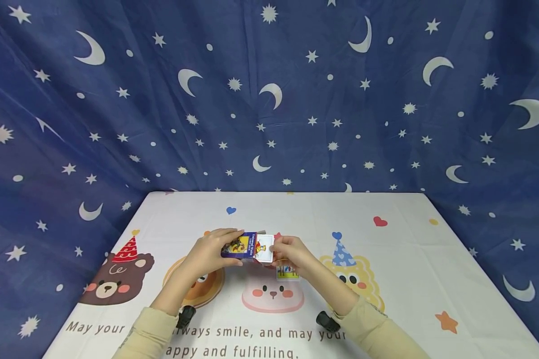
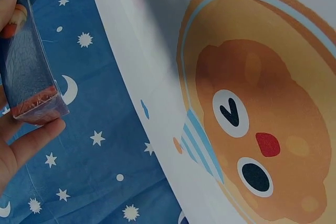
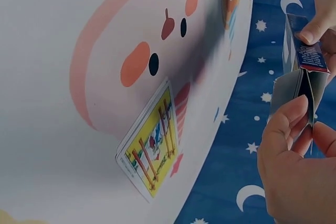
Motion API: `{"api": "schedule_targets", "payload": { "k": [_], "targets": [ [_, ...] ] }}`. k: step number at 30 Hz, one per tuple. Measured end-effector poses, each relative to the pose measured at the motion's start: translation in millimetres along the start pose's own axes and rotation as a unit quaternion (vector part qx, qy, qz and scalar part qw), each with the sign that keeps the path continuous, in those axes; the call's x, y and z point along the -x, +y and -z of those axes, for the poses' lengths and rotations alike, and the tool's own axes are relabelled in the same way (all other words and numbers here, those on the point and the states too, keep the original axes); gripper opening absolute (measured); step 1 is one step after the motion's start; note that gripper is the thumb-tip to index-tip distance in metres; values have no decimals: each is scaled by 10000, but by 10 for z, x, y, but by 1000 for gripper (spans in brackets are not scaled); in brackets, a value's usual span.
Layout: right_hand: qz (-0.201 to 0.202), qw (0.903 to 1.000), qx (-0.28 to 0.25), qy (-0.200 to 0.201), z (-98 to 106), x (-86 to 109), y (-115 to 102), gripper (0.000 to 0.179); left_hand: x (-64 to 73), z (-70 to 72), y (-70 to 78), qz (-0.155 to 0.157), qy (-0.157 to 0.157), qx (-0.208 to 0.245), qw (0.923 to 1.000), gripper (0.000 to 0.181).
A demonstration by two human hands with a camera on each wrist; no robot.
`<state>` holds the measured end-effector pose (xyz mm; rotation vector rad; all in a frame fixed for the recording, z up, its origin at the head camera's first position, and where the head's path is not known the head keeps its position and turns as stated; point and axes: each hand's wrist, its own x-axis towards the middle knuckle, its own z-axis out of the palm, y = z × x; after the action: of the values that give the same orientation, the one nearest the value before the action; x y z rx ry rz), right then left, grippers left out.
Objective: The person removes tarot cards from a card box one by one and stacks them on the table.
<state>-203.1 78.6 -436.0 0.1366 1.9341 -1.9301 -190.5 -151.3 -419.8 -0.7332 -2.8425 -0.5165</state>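
My left hand [image 1: 210, 252] grips a dark blue tarot card box [image 1: 240, 246] above the table, thumb and fingers on opposite sides. In the left wrist view the box [image 2: 32, 69] looks glossy, with a reddish end. White-bordered cards [image 1: 264, 248] stick out of its right end. My right hand [image 1: 294, 254] pinches their outer edge; the right wrist view shows thumb and fingers around the cards [image 3: 286, 94] at the box's mouth. How many cards are inside the box is hidden. Below the right hand, a small stack of yellow-faced cards [image 3: 155, 142] lies face up on the table.
A white tablecloth [image 1: 404, 279] with cartoon animals and printed lettering covers the table. Behind it hangs a blue curtain [image 1: 296, 134] with moons and stars. A black wrist device [image 1: 328, 321] sits at the right wrist, another [image 1: 186, 316] at the left.
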Motion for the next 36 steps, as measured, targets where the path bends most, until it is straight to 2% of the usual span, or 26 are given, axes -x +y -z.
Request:
{"api": "schedule_targets", "payload": {
  "k": [7, 15, 21, 31, 36],
  "targets": [
    [30, 9997, 202, 105, 51, 54, -40, 9, 9, -3, -4, 16, -20, -20, 10000, 76],
    [177, 9990, 385, -142, 147, 91, -40, 6, -18, -11, 11, -87, 36, 27, 10000, 77],
    [235, 9980, 585, -10, 230, 96, -16, 5, -13, 1, 15, -62, 25, 36, 10000, 77],
    [87, 9981, 569, 205, 340, 133, -50, 13, 24, 22, -11, 37, 65, -31, 10000, 76],
    [144, 9982, 537, 204, 410, 149, -80, 14, 47, 32, -30, 124, 48, -1, 9999, 76]
  ]
}}
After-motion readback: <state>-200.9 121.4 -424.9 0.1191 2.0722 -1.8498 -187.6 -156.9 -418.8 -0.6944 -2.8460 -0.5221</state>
